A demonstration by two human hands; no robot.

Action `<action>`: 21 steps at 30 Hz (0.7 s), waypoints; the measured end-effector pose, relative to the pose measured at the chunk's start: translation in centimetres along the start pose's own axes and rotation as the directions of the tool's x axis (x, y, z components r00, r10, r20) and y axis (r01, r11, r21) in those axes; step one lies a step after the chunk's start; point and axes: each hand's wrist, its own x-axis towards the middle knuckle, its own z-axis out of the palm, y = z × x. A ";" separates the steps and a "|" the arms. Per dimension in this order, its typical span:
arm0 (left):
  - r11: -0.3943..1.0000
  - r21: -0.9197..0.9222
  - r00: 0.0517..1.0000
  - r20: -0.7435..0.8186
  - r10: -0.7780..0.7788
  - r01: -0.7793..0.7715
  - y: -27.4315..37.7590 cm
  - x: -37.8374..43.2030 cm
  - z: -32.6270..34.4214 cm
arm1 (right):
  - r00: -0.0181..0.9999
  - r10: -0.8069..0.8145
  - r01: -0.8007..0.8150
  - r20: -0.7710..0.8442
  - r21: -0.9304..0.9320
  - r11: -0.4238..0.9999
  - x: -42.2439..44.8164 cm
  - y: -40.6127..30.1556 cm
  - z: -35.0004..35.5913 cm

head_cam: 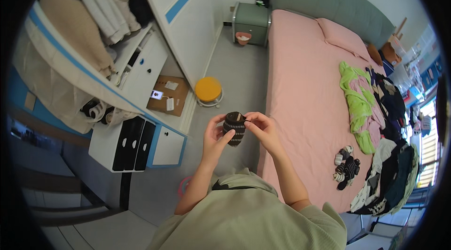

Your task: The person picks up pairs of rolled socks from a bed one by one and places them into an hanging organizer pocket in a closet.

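Observation:
A dark sock bundle (pixel 235 133) with rows of pale dashes is held up in front of me, above the grey floor between wardrobe and bed. My left hand (pixel 215 137) grips its left side, the thumb across the front. At its top right edge, the fingertips of my right hand (pixel 262 128) pinch the dark fabric. A pile of dark and striped socks (pixel 347 169) lies on the pink bedsheet (pixel 306 109) to the right.
Green and pink clothing (pixel 359 109) and heaped dark clothes (pixel 391 98) cover the bed's right side. A yellow round stool (pixel 208 89) stands ahead. At left, an open wardrobe holds hanging clothes (pixel 74 24) and a cardboard box (pixel 176 89) with a phone on top. A green nightstand (pixel 251 16) stands beyond.

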 end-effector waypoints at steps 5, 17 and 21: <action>0.999 0.015 0.998 -0.050 -0.032 0.033 2.4 -0.8 -5.5 | 0.996 0.034 -0.033 0.078 -0.013 0.999 1.7 1.9 5.6; 0.999 0.020 0.960 -0.276 0.041 -0.037 6.7 -4.8 -19.8 | 0.933 0.091 -0.077 0.347 -0.055 0.996 4.3 6.8 20.5; 0.997 0.053 0.939 -0.337 0.077 -0.063 7.9 -6.5 -23.6 | 0.882 0.122 -0.105 0.456 -0.063 0.992 4.7 8.2 24.7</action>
